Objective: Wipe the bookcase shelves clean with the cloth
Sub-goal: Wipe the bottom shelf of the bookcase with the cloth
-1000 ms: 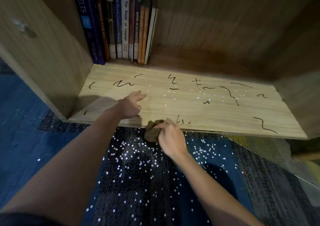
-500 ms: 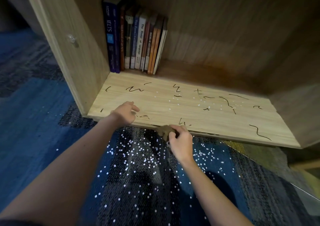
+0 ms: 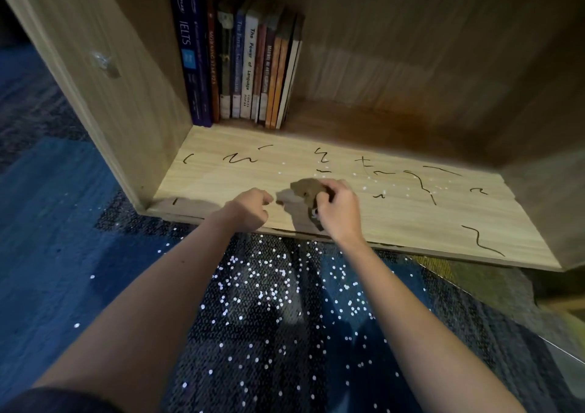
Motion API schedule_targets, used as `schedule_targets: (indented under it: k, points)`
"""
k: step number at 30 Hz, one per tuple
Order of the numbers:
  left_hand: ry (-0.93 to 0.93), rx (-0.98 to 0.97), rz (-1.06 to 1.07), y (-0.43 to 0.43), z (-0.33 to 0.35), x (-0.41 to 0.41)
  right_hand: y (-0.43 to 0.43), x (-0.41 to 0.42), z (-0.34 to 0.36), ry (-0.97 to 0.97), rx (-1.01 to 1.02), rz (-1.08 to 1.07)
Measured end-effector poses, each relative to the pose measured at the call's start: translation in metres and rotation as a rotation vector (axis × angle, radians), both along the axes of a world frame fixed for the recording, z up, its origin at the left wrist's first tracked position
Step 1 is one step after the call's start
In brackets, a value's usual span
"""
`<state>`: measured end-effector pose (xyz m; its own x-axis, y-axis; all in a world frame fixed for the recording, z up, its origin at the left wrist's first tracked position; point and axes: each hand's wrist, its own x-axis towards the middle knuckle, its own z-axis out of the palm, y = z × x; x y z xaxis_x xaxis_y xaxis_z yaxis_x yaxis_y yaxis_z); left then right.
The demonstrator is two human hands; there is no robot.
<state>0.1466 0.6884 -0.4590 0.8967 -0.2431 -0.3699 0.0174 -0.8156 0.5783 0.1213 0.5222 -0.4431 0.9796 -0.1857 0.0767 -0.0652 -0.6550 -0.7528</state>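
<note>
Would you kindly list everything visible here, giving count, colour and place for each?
bookcase: one, light wood, standing on the floor
shelf: one, pale wood, bottom board
books: about ten; blue, brown, white and orange spines; upright at back left of shelf
marks: over a dozen, black squiggles, across shelf
specks: many, white, on shelf and carpet
carpet: one, blue patterned, in front of bookcase
cloth: one, brown, bunched over shelf front
left hand: fingers loosely curled, holding nothing, at shelf front
right hand: grips cloth
</note>
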Motion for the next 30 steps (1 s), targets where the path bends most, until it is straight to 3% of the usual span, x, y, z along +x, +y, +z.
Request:
schedule_targets:
  k: [3, 7, 10, 13, 18, 22, 27, 30]
  points:
    - [-0.013, 0.055, 0.012, -0.008, -0.011, 0.02, -0.017, 0.032, 0.006, -0.021, -0.106, -0.048]
    - [-0.007, 0.302, 0.026, -0.017, -0.017, 0.039, -0.044, 0.079, -0.01, 0.104, -0.365, -0.06]
    - [-0.048, 0.464, -0.057, -0.021, -0.027, 0.039, -0.047, 0.094, -0.028, 0.268, -0.6, 0.023]
    - [-0.059, 0.508, -0.065, -0.022, -0.027, 0.038, -0.029, 0.093, -0.037, 0.248, -0.713, 0.149]
    - [0.003, 0.471, -0.077, -0.013, -0.02, 0.039, 0.006, 0.048, -0.035, 0.149, -0.658, 0.361]
    - [-0.025, 0.418, -0.067, -0.008, -0.019, 0.035, 0.014, 0.016, -0.025, 0.253, -0.571, 0.418]
    - [-0.278, 0.017, 0.164, 0.0, -0.026, 0.014, 0.007, 0.001, 0.003, 0.594, -0.352, 0.515]
    - [-0.36, -0.075, 0.263, 0.016, -0.02, 0.002, -0.006, -0.017, 0.01, 0.505, -0.159, 0.332]
